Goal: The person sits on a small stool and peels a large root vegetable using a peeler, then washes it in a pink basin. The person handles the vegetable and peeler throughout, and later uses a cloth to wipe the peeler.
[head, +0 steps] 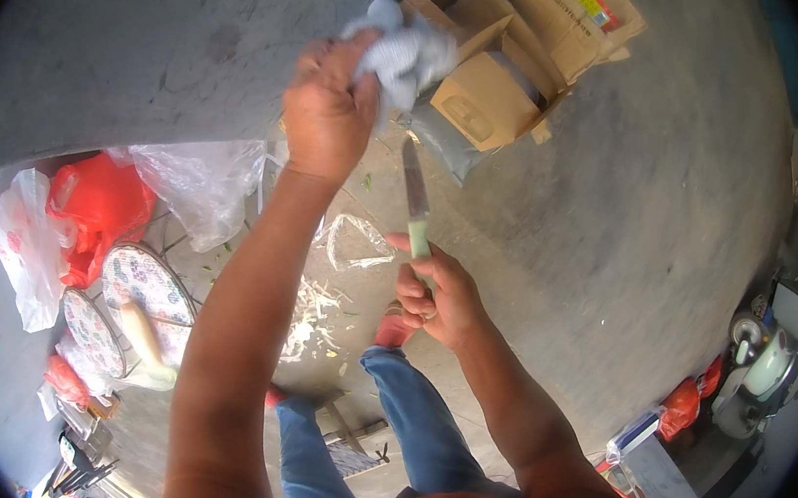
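Observation:
My left hand (328,113) is closed around a crumpled light grey cloth (406,56), which looks blurred. It is held out in front of me, to the left of a cardboard box. In my right hand (444,288) is a knife with a pale green handle (419,238). Its blade (414,181) points away from me, and my index finger lies apart from the handle. Cloth and blade are apart. Below my hands, pale peelings (314,314) are scattered on the concrete floor (554,246), near a crumpled clear plastic strip (358,242).
A divided cardboard box (475,107) stands ahead to the right, with a grey plastic bag (447,144) beside it. To the left are round patterned stools (144,278), a peeled long pale vegetable (141,333), and a red plastic bag (102,205). Kitchenware (763,366) stands at the lower right.

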Motion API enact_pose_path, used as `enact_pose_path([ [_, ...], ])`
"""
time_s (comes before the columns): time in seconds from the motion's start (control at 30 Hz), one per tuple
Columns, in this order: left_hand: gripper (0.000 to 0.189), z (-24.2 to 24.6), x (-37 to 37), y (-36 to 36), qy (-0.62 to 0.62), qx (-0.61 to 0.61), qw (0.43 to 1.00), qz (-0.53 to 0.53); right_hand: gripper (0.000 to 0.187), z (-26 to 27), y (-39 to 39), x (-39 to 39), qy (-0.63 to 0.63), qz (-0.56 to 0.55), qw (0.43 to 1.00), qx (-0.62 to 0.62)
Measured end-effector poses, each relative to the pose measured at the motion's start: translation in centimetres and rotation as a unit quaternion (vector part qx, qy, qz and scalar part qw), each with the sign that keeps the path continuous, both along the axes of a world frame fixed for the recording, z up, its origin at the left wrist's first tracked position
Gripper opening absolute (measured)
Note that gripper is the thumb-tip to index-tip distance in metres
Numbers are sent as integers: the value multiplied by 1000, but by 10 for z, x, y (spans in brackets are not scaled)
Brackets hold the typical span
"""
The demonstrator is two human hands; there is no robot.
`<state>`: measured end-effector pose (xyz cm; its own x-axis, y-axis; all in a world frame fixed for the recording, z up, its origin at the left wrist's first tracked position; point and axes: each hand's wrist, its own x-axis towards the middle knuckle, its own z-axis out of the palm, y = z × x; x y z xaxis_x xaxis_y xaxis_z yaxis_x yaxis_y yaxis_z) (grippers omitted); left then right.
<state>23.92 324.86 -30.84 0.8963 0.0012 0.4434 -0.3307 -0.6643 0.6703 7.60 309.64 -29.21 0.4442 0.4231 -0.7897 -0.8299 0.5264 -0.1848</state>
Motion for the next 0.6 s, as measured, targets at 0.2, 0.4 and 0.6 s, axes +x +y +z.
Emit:
enact_pose_path([
  [0.2,43,-13,9,20,172,282,944,-2,40,-22,-20,-31,18,-40,999,-15],
  [0.4,44,-48,-26,11,107,419,902,-9,39,-19,-15,-29,19,-73,997,20],
  [0.6,42,-18,-30,19,227,265,936,33,39,-18,-3,-36,0,-66,996,64],
])
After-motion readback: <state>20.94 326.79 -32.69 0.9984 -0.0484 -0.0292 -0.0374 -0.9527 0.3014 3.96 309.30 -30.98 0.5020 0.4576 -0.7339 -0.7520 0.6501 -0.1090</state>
